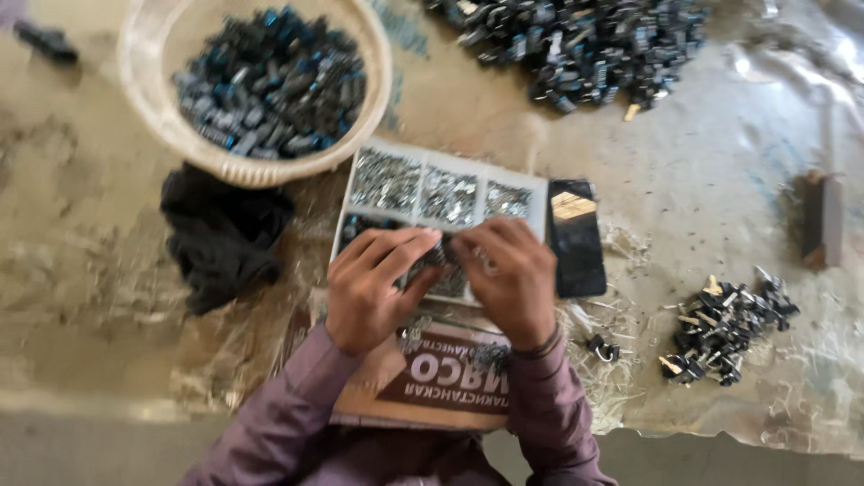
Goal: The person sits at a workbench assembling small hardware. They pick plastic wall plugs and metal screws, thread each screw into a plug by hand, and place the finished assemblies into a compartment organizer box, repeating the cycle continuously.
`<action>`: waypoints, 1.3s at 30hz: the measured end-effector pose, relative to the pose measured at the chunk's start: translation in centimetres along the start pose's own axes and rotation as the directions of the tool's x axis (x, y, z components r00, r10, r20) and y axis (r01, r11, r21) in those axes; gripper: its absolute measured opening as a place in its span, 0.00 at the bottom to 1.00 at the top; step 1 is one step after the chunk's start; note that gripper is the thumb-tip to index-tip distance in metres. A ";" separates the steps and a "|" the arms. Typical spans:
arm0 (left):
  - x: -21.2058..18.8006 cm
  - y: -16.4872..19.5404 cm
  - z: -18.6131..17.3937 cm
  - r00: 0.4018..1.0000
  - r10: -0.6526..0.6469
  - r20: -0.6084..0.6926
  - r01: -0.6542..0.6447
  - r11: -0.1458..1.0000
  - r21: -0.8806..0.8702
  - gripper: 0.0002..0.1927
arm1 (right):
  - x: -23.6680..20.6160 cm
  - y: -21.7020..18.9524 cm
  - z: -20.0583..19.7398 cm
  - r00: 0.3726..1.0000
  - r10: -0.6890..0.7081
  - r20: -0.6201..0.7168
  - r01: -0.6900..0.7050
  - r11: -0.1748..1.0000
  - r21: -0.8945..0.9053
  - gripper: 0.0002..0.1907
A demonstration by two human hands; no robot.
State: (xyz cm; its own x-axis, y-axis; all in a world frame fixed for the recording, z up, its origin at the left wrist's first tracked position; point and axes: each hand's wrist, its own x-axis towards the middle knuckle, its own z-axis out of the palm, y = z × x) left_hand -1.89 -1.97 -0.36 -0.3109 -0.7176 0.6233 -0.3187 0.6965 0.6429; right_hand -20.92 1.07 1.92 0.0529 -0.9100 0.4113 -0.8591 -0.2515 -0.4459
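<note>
Assembly step, near worktop's front edge: your left hand (pixel 367 290) and right hand (pixel 509 277) pinch together over the divided tray (pixel 526 191), prob. clamping one small metal part; blur hides it. Next: steady fingertip alignment.

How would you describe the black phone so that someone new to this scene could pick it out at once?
Start at the white compartment tray of small metal parts in the middle of the work surface, where the left hand and right hand meet. The phone lies flat against the tray's right edge. It is the only smooth, glossy black slab here; the other dark things are heaps of small parts or crumpled cloth.
</note>
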 end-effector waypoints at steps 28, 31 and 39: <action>-0.6 -0.4 -0.1 0.991 0.127 -0.051 -0.123 0.990 0.076 0.20 | -1.0 -0.8 0.4 0.989 0.143 0.032 -0.140 0.860 0.490 0.04; -0.6 -0.5 -0.2 0.990 0.134 -0.041 -0.131 0.989 0.072 0.20 | -1.3 -0.7 0.7 0.991 0.136 -0.012 -0.114 0.875 0.470 0.04; -0.3 -0.2 -0.3 0.992 0.102 -0.075 -0.098 0.994 0.054 0.19 | -1.3 -0.3 0.5 0.972 0.221 0.078 -0.220 0.746 0.628 0.04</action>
State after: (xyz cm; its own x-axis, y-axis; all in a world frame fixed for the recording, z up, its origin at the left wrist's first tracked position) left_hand -1.42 -1.89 -0.58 -0.2736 -0.6407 0.7174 -0.3343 0.7627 0.5537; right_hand -20.49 2.17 1.15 -0.0982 -0.9660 0.2393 -0.3326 -0.1948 -0.9227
